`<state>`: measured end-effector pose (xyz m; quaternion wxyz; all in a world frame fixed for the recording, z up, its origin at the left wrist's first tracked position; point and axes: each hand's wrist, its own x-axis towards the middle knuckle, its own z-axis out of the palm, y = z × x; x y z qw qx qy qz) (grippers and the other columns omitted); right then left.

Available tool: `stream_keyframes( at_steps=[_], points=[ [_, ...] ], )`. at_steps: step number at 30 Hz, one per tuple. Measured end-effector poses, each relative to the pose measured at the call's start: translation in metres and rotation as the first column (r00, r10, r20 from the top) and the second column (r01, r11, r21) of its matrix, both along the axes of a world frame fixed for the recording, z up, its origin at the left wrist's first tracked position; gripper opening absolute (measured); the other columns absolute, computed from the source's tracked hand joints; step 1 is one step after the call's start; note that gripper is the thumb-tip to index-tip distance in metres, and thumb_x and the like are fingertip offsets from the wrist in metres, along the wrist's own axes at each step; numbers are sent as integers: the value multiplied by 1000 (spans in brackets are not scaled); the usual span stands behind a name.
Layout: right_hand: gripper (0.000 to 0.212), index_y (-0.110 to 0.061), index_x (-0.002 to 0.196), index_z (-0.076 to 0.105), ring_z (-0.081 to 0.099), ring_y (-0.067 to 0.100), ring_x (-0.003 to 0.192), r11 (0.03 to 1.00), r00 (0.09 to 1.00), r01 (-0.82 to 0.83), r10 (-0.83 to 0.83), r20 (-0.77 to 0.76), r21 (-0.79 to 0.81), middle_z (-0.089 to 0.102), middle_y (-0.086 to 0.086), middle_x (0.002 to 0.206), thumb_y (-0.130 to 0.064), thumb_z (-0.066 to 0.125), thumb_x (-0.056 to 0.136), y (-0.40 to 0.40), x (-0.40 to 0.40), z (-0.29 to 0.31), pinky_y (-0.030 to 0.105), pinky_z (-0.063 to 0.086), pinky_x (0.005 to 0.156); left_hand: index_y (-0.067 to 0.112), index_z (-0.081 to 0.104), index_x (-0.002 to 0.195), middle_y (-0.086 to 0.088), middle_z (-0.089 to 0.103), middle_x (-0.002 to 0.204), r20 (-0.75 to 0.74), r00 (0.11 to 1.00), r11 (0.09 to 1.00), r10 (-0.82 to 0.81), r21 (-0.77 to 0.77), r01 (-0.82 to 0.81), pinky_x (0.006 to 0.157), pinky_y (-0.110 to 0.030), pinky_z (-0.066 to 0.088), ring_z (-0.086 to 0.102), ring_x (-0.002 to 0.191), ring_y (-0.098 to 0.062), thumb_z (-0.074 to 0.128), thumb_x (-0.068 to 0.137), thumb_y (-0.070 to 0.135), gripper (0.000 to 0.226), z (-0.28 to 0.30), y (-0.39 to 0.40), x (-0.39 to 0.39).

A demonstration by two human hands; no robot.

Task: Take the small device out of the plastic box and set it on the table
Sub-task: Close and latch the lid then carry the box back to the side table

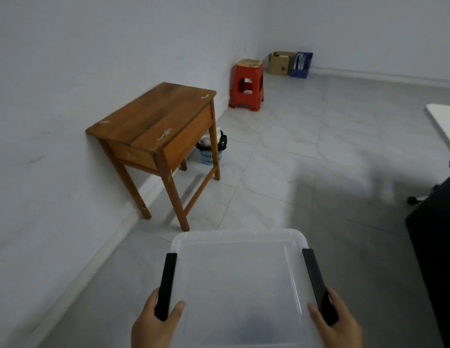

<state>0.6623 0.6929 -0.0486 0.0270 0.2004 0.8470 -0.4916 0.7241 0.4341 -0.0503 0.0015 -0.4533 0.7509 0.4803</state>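
The left hand [156, 320] and right hand [337, 320] are clamped on the black latches of the lidded plastic box [239, 280], carried in the air, well apart from the wooden tabletop [153, 116]. The device is not discernible through the lid. Risk: a latch releasing mid-carry would drop the box.

Sparse bare room, wooden desk [153, 121], red stool [246, 84], tiled floor [306, 159]

bare wooden table [153, 119] on floor [306, 159].
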Motion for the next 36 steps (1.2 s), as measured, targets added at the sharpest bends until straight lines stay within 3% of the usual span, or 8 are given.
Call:
stream_keyframes(
  at_steps=[1, 3, 5, 15, 19, 26, 30, 36],
  points=[
    [49, -1, 111, 59, 62, 37, 101, 1000, 1000, 13, -13, 12, -3, 67, 28, 100, 4, 74, 64, -2, -23, -4, 4, 40, 77, 8, 49, 124, -18, 63, 114, 7, 1000, 1000, -5, 3, 5, 97, -39, 40, 57, 105, -33, 73, 71, 21, 60, -2, -3, -24],
    [50, 0, 112, 58, 61, 37, 102, 1000, 1000, 2, -2, 20, -25, 66, 28, 101, 5, 73, 66, -8, -85, -9, 31, 44, 89, 9, 49, 125, -17, 63, 111, 12, 1000, 1000, -8, -5, 8, 96, -38, 40, 57, 102, -32, 72, 73, 22, 58, -7, -9, -85],
    [49, 0, 114, 57, 60, 38, 102, 999, 999, -37, 38, 22, -22, 65, 29, 103, 5, 72, 67, -16, -144, -4, 42, 43, 92, 11, 48, 124, -14, 61, 102, 6, 1000, 1000, -11, -14, 11, 92, -37, 40, 55, 94, -28, 69, 75, 23, 54, -2, -12, -141],
    [50, -2, 120, 52, 58, 36, 105, 986, 985, -168, 168, 30, -23, 63, 26, 110, -1, 69, 73, -50, -424, 25, 39, 41, 93, 11, 44, 128, -15, 59, 120, 53, 996, 998, 69, 2, -69, 95, -38, 41, 54, 110, -33, 67, 77, 29, 59, 14, -42, -395],
    [50, -3, 120, 52, 58, 32, 90, 979, 978, -203, 202, 60, 7, 60, 20, 94, -3, 69, 74, -78, -519, 20, 36, 41, 83, 11, 43, 128, -14, 57, 124, 67, 994, 997, 82, 9, -83, 98, -40, 38, 51, 114, -32, 64, 78, 30, 58, 5, -64, -486],
    [49, -6, 123, 49, 56, 33, 94, 971, 968, -239, 239, -70, 5, 60, 21, 102, -6, 66, 77, -155, -698, 51, 32, 36, 78, 16, 44, 127, -6, 56, 121, -97, 993, 997, 61, -47, -66, 96, -42, 41, 52, 113, -29, 60, 81, 31, 51, 38, -139, -657],
    [47, -10, 123, 50, 57, 35, 103, 949, 939, -309, 314, -143, 56, 63, 22, 110, -10, 66, 78, -206, -779, 79, 39, 41, 88, 14, 45, 126, -3, 56, 105, -184, 976, 989, 118, -61, -131, 85, -37, 43, 52, 98, -21, 61, 81, 27, 49, 67, -184, -721],
    [47, -14, 123, 50, 51, 23, 83, 839, 822, -541, 543, -174, 64, 56, 7, 90, -14, 65, 78, -318, -885, 85, 32, 40, 78, 12, 39, 131, -13, 52, 126, -183, 924, 930, 336, -90, -356, 96, -44, 39, 48, 114, -31, 60, 82, 25, 55, 80, -257, -768]
  ],
)
